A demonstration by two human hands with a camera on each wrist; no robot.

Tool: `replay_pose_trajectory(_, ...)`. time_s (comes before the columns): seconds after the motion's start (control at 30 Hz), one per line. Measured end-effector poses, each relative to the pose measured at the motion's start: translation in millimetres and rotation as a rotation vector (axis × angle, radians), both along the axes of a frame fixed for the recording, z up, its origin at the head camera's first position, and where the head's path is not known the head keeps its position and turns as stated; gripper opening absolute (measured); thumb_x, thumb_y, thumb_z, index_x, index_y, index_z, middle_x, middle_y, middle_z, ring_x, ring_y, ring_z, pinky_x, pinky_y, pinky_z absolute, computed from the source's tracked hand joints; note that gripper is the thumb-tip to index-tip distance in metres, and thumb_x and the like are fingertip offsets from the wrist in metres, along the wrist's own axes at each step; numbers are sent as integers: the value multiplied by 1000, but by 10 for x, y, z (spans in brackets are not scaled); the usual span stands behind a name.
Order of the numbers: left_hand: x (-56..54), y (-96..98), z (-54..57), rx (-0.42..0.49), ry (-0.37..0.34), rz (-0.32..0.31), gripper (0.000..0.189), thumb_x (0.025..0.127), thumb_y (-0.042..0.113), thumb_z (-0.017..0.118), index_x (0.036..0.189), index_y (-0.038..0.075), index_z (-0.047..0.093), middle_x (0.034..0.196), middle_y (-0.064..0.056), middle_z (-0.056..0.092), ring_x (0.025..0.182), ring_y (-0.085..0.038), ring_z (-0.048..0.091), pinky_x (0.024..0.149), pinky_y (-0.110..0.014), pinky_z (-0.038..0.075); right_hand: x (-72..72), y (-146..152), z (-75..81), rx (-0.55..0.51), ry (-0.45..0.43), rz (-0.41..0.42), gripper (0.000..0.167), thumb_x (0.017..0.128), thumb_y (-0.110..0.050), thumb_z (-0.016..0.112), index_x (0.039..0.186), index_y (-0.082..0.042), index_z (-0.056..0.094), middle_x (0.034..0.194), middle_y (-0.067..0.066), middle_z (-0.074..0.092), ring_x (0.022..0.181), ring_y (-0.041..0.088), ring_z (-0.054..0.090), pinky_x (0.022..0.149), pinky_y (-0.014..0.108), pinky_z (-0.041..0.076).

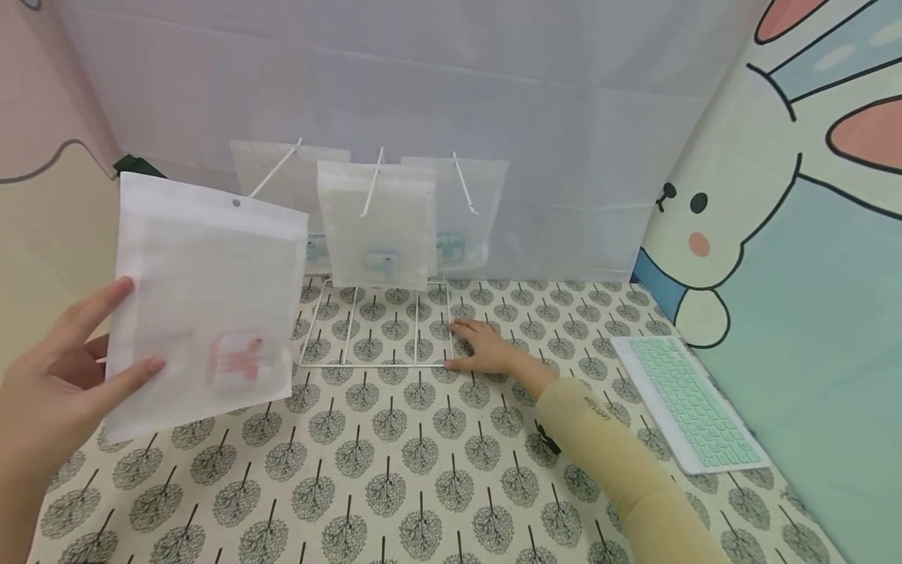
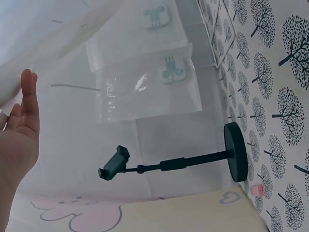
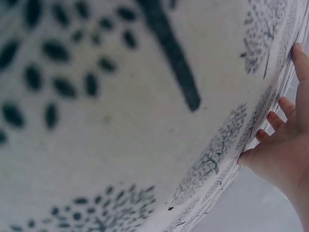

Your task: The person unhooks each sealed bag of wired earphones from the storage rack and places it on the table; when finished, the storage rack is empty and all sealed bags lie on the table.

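Observation:
My left hand pinches the left edge of a white translucent pouch, its thumb across the front. The pouch has a hang hole at the top, and pink earphones in a clear case show through near its bottom. A white wire display rack stands at the back of the table. Similar pouches hang from its prongs, among them a middle one and a right one, with bluish earphones inside. My right hand rests at the right side of the rack's base, thumb by the front corner and fingers spread.
A white keyboard with mint keys lies at the right. At the left, a dark phone stand rises beside a small pink object. A small black item lies near the right forearm. Cartoon-printed cloths enclose the sides.

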State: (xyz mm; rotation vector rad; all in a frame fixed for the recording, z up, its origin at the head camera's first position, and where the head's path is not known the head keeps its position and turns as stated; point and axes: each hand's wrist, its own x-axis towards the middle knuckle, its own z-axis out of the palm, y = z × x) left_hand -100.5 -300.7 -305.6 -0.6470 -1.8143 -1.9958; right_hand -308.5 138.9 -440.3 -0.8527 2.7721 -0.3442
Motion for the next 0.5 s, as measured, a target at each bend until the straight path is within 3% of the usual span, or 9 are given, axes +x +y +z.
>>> replay_pose_trajectory(0.1,36,-7,-27,25,-36,-18,83,72,-38,44,146,-2,29,139,-8,40,100,-13,67,63,-26,57,3,-13,11,-2,-2,8,85,85,-59,58,151,-20,24,157,9,18,143,36,16,113,60,4)
replay_pose_trajectory(0.27,114,38,-106,-80,-180,31,82,77,-31,51,147,4,29,136,-1,47,92,-7,67,56,-29,57,15,-18,17,4,5,12,84,86,-59,57,151,-19,23,157,8,18,142,37,17,113,61,5)
replay_pose_trajectory(0.5,145,77,-265,-152,-267,-12,83,79,-27,53,149,8,27,150,1,27,98,-3,64,59,-31,57,24,-7,12,2,10,21,83,86,-58,57,151,-19,24,157,9,18,142,37,17,113,61,5)
